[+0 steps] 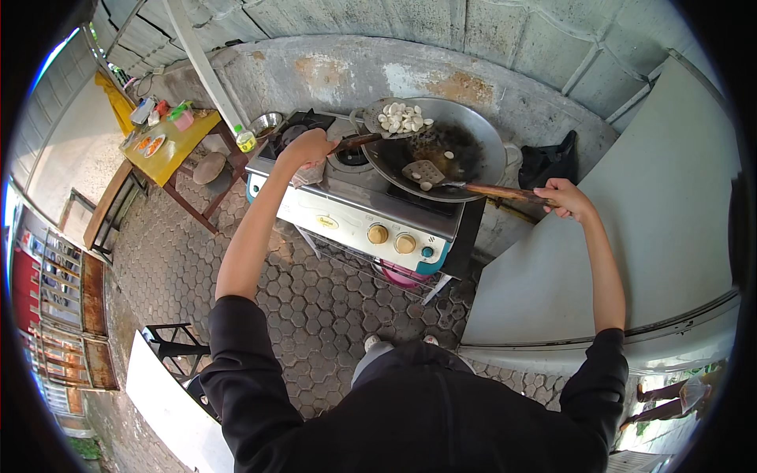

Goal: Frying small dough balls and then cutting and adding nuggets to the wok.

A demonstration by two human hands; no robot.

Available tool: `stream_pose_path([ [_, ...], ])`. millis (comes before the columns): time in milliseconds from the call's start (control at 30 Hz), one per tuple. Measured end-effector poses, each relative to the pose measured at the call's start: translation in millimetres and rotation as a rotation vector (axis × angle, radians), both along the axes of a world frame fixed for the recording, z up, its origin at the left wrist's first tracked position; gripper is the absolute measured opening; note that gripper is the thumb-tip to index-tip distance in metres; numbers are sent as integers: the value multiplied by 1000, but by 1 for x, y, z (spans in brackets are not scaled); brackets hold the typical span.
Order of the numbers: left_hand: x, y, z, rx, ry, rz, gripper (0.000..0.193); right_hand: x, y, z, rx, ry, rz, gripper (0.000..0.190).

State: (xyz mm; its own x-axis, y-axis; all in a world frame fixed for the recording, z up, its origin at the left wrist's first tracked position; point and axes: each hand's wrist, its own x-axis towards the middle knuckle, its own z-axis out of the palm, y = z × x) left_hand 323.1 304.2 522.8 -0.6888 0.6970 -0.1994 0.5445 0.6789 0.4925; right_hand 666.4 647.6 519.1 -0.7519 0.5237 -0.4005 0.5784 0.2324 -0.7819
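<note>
My left hand (309, 149) grips the wooden handle of a round skimmer (374, 121). A heap of white oval food pieces (403, 118) rests on the skimmer, at the left side of a large metal wok (497, 133). In my right hand (565, 198) is the wooden handle of a perforated metal spatula (423, 172). The spatula's blade is low inside the wok, with a few white pieces on or beside it. Dark oil (455, 145) lies in the wok's bottom, and one loose piece shows there. The wok sits on the right side of a gas stove (349, 216).
Below my left hand, a cloth (309, 175) lies on the stove. A steel bowl (266, 123) and bottle (244, 139) stand left. A large pale appliance (615, 195) borders my right side, near a black plastic bag (547, 158). Another person's legs (662, 402) show lower right.
</note>
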Motion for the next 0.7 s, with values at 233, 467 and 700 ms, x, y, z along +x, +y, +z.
stream_pose_path([
  [233,-2,4,-5,-22,139,-23,47,11,12,30,59,-5,-33,34],
  [467,-4,5,-6,-40,152,-48,50,1,20,20,320,58,-125,36],
  [700,-2,1,-6,-33,127,-64,46,-11,25,-8,651,179,-49,40],
])
